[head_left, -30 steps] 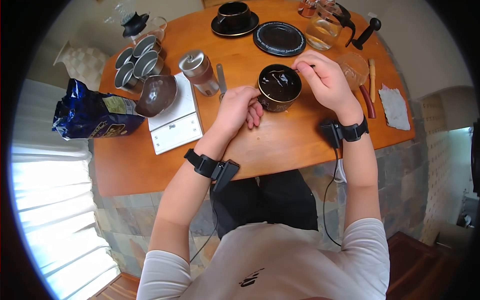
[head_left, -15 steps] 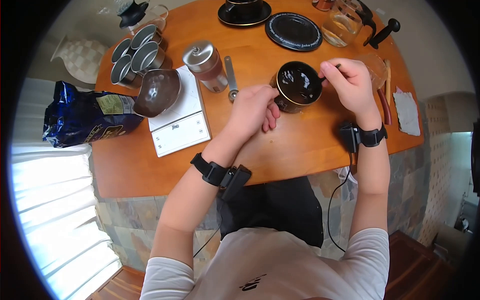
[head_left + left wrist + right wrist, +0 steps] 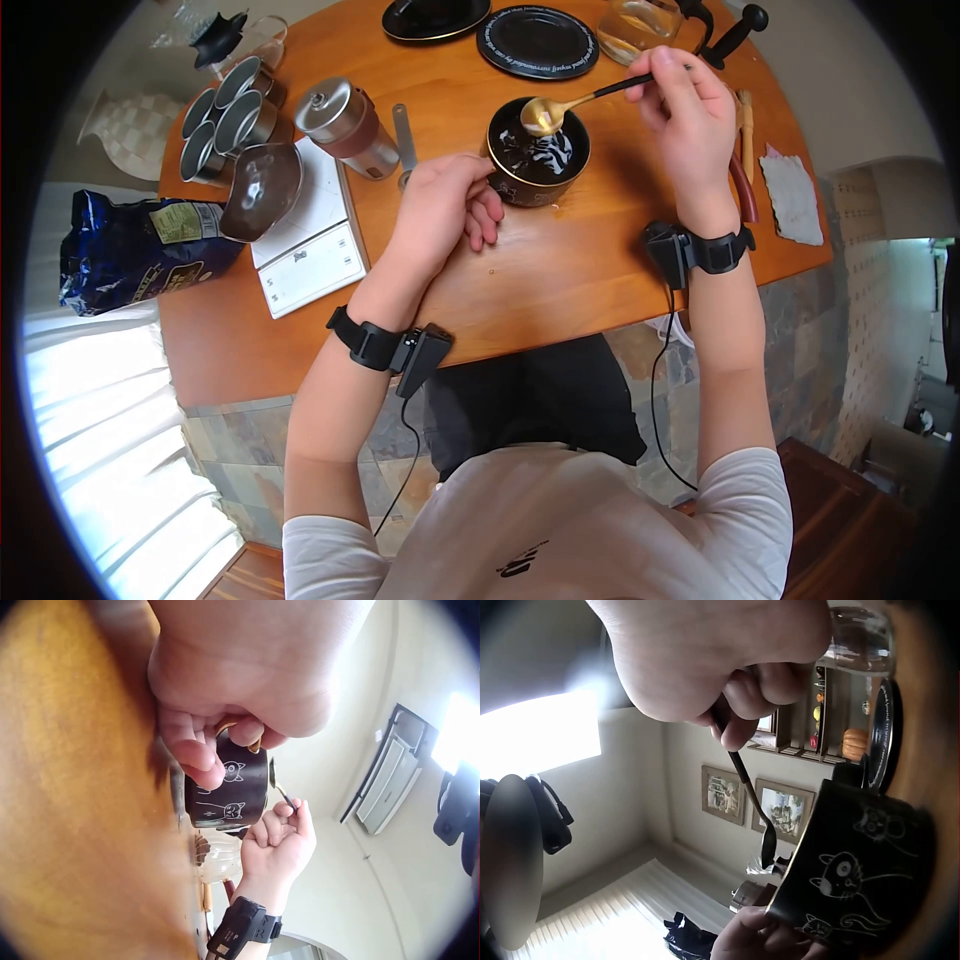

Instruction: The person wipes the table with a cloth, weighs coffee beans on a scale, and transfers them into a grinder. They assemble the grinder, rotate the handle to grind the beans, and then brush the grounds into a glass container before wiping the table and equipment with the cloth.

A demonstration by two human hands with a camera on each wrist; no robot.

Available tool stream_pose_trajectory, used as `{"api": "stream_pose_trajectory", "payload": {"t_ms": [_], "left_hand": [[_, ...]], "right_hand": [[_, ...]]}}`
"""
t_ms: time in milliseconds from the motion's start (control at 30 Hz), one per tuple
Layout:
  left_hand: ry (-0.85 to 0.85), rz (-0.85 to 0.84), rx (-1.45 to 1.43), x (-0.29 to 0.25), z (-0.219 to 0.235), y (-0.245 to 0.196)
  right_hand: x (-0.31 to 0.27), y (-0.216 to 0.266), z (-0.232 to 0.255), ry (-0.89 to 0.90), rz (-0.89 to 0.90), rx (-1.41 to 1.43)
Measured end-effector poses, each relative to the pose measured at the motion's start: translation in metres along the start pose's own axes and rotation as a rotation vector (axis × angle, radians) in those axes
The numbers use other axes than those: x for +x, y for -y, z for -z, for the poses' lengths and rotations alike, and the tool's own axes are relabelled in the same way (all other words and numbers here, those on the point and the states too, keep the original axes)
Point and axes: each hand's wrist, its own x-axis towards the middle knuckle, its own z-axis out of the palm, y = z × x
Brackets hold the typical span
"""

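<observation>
A black cup (image 3: 528, 193) with a gold rim and white cat drawings stands on the table, dark shiny liquid inside. At its left side my left hand (image 3: 445, 205) grips the cup's gold-edged handle, the fingers curled at it in the left wrist view. My right hand (image 3: 690, 125) pinches the black handle of a spoon (image 3: 590, 97), up and to the right of the cup. The spoon's gold bowl hangs over the cup's opening, bright with reflected light. Seen from the right wrist, the spoon (image 3: 751, 796) slants down, its bowl just outside the rim line.
Left of the cup are a measuring spoon (image 3: 404, 140), a grinder (image 3: 350, 125), a white scale (image 3: 315, 270) bearing a brown bowl (image 3: 265, 190), metal cups (image 3: 245, 125) and a blue bag (image 3: 150, 250). Behind lies a black plate (image 3: 538, 45); a cloth (image 3: 792, 195) lies right.
My right hand has lifted the spoon, so its gold bowl, earlier hidden in the cup, now shows above the liquid. My left hand stays at the handle; the head view has shifted.
</observation>
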Motion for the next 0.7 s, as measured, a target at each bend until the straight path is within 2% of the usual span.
{"api": "stream_pose_trajectory", "payload": {"t_ms": [67,133,200,233,300,333,400,467,533,700], "left_hand": [[0.005,-0.012,-0.01,0.001,0.001,0.001],[-0.004,-0.005,0.003,0.0,-0.001,0.001],[0.001,-0.02,0.001,0.001,0.001,0.005],[0.002,-0.026,0.006,0.0,0.001,0.004],[0.002,-0.045,0.012,-0.001,0.001,0.003],[0.012,-0.043,0.002,0.0,0.002,0.004],[0.023,-0.049,-0.016,0.001,0.001,0.003],[0.01,-0.041,0.007,0.0,0.0,0.003],[0.014,-0.052,0.007,0.001,0.0,0.003],[-0.005,-0.049,-0.004,0.0,0.001,0.004]], "right_hand": [[0.002,-0.009,0.003,-0.133,0.175,0.079],[0.0,-0.006,0.008,-0.062,0.224,0.033],[-0.006,-0.003,0.006,-0.002,0.361,-0.009],[-0.008,-0.002,0.004,0.005,0.359,-0.01],[-0.009,0.003,-0.003,0.171,0.575,-0.244],[-0.01,0.006,-0.006,0.186,0.527,-0.257],[-0.002,0.002,-0.008,0.263,0.688,-0.433],[-0.003,0.005,-0.009,0.273,0.71,-0.493],[-0.005,0.007,-0.009,0.313,0.623,-0.634],[-0.009,0.005,-0.01,0.288,0.582,-0.741]]}}
